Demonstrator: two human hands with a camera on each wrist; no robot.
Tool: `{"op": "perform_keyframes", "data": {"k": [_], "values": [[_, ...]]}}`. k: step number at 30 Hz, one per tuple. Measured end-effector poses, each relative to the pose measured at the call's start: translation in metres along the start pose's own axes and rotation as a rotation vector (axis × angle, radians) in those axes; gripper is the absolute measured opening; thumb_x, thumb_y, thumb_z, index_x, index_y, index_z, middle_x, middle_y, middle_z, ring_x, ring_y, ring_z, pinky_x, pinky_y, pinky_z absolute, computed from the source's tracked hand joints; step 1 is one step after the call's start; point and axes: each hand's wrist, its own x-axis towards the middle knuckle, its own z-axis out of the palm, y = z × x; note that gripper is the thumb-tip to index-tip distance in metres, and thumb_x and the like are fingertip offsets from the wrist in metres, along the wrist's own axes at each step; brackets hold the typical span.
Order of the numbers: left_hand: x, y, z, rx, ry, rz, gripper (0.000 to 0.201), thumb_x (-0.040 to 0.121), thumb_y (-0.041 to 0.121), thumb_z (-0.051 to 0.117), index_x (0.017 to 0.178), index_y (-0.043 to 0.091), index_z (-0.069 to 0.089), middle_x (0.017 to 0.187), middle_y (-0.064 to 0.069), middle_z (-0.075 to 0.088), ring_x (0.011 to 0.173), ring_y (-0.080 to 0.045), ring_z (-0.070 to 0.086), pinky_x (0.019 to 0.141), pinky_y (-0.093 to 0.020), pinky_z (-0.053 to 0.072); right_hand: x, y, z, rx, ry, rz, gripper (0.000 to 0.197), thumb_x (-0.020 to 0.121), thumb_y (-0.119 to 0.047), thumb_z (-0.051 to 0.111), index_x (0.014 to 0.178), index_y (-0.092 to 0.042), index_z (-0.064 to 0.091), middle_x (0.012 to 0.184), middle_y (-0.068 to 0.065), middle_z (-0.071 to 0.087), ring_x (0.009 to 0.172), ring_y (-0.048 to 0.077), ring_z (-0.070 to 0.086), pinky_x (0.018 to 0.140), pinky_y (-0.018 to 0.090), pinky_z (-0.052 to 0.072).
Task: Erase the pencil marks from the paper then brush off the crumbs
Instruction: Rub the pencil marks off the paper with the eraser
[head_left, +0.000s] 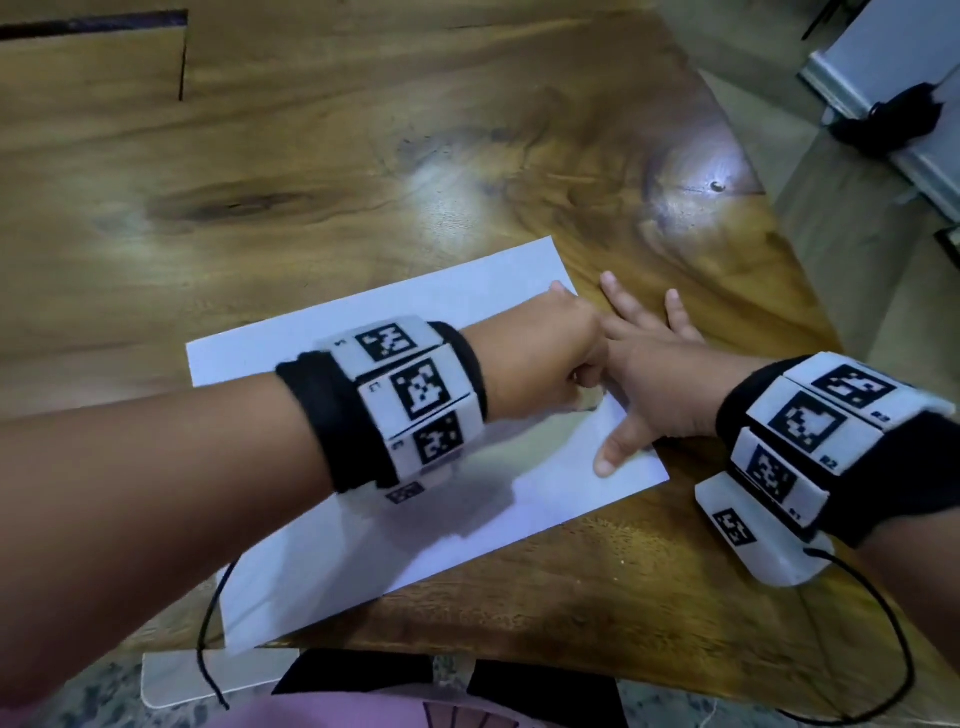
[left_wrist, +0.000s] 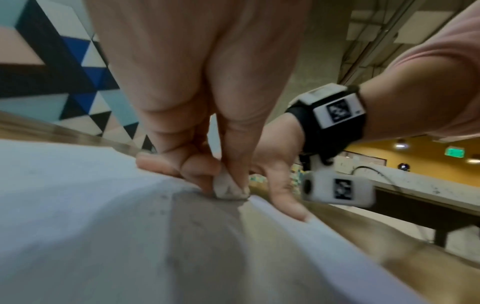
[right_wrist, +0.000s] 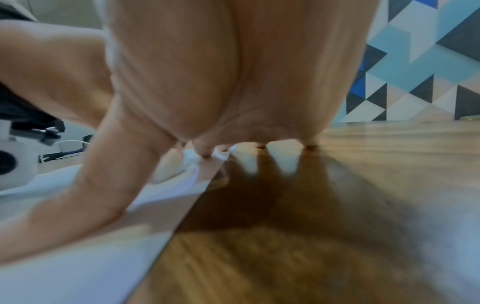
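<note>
One eraser (left_wrist: 230, 188) in left hand (head_left: 540, 358), one paper (head_left: 467, 312)

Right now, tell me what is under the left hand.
Under the left hand, its grip pinches a whitish eraser against the white paper, which lies on the wooden table. Any pencil marks beneath the eraser are covered.

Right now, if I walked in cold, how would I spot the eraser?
Find the white paper on the wooden table. At its right edge the left hand pinches the eraser, a small greyish-white lump pressed onto the sheet, beside the flat right hand.
</note>
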Motion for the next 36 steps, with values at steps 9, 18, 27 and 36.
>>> {"op": "perform_keyframes", "data": {"k": [9, 18, 27, 36], "values": [[0.001, -0.003, -0.010, 0.004, -0.014, 0.005, 0.016, 0.082, 0.015, 0.060, 0.096, 0.008, 0.065, 0.097, -0.007, 0.067, 0.085, -0.019, 0.055, 0.062, -0.020, 0.029, 0.000, 0.000, 0.002, -0.009, 0.003, 0.008, 0.118, 0.048, -0.058, 0.079, 0.143, -0.041, 0.012, 0.141, -0.031, -0.035, 0.127, 0.012, -0.045, 0.106, 0.062, -0.019], [-0.009, -0.002, -0.006, -0.007, -0.233, 0.054, 0.014, 0.082, 0.015, 0.062, 0.093, 0.010, 0.066, 0.089, -0.004, 0.066, 0.075, -0.014, 0.053, 0.059, -0.020, 0.036, 0.001, 0.001, 0.003, -0.005, 0.009, -0.002, 0.131, 0.046, -0.059, 0.080, 0.143, -0.044, -0.007, 0.135, -0.031, -0.041, 0.125, 0.010, -0.044, 0.105, 0.062, -0.019], [-0.016, 0.000, -0.001, -0.013, -0.310, 0.116, 0.010, 0.080, 0.015, 0.062, 0.087, 0.008, 0.065, 0.069, 0.005, 0.053, 0.066, -0.014, 0.049, 0.055, -0.015, 0.034, 0.000, 0.001, 0.002, -0.011, 0.004, 0.001, 0.139, 0.047, -0.060, 0.079, 0.137, -0.044, -0.025, 0.129, -0.032, -0.043, 0.123, 0.009, -0.044, 0.104, 0.062, -0.018], [-0.020, -0.018, -0.002, 0.040, -0.116, 0.092, 0.003, 0.080, 0.013, 0.060, 0.081, 0.010, 0.062, 0.077, -0.004, 0.059, 0.073, -0.022, 0.054, 0.067, -0.028, 0.042, 0.000, 0.001, 0.001, -0.004, -0.006, -0.002, 0.136, 0.046, -0.060, 0.079, 0.138, -0.046, -0.021, 0.128, -0.034, -0.044, 0.130, 0.013, -0.042, 0.107, 0.063, -0.017]]}}
